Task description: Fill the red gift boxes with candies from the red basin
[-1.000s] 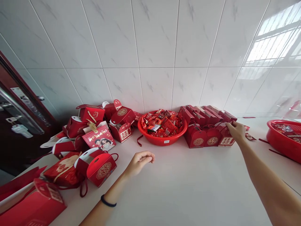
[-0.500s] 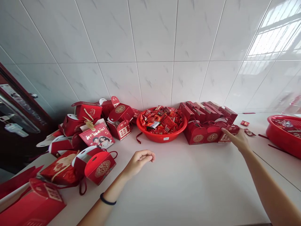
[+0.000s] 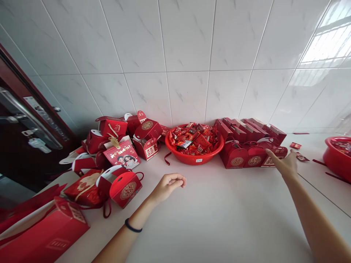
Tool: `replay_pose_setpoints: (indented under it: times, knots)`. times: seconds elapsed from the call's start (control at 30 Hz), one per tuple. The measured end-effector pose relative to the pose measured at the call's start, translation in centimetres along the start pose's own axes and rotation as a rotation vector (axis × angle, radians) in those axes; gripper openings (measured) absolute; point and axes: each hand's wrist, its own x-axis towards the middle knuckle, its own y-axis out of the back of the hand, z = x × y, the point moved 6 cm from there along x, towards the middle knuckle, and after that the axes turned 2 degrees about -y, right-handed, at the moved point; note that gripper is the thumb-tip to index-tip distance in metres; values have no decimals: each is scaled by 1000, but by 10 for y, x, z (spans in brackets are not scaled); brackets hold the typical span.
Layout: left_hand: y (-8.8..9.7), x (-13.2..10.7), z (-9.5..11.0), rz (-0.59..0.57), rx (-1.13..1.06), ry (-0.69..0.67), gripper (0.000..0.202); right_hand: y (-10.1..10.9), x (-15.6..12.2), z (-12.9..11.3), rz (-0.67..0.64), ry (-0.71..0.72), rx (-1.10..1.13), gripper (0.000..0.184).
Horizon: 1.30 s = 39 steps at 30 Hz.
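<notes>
My right hand (image 3: 285, 163) stretches out flat, fingers extended, just in front of the rightmost of a row of closed red gift boxes (image 3: 253, 159) against the wall; it holds nothing. My left hand (image 3: 168, 184) hovers over the white countertop (image 3: 219, 219) with its fingers loosely curled and nothing visible in them, a dark band on the wrist. A red basin of wrapped candies (image 3: 195, 144) stands between the two hands at the back. Nearest my left hand is a red handled box (image 3: 126, 188).
A heap of open and folded red boxes (image 3: 117, 146) fills the back left, with a large red bag (image 3: 46, 233) at the near left edge. A second red basin (image 3: 338, 159) is at the far right. A dark door (image 3: 24, 138) stands left. Loose candies (image 3: 297, 148) lie by the row.
My right hand has drawn back from the top of the rightmost box and opened out. The left hand has hardly moved; the view has shifted slightly.
</notes>
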Motion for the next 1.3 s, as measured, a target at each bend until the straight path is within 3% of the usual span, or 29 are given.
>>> replay_pose_setpoints:
  times: [0.1,0.23,0.33,0.43,0.5,0.57,0.63,0.73,0.83,1.1,1.3]
  knots:
    - [-1,-1,1,-4,29,-26,20,7,-16,-17,51,-71,53,88]
    - [1,-2,-1,6,93,-38,21,19,-42,-54,137,59,181,56]
    - [16,2,9,73,187,-98,24,24,-59,-76,144,132,298,43]
    - [49,11,41,250,353,-241,22,21,-74,-93,108,156,442,37]
    - [82,21,67,470,518,-264,27,16,-86,-104,35,181,528,34]
    - [116,31,91,705,770,-217,37,8,-101,-116,-73,214,584,33]
    - [143,45,104,815,961,-74,53,-1,-119,-128,-196,260,607,31]
    - [172,65,101,786,1085,222,76,-12,-148,-143,-366,377,594,25]
    - [187,78,93,724,1113,319,80,-22,-167,-148,-464,482,561,20]
    - [213,84,93,718,1104,295,74,-35,-171,-131,-540,495,451,17]
    - [207,83,116,798,1112,135,38,-33,-184,-141,-431,815,226,25]
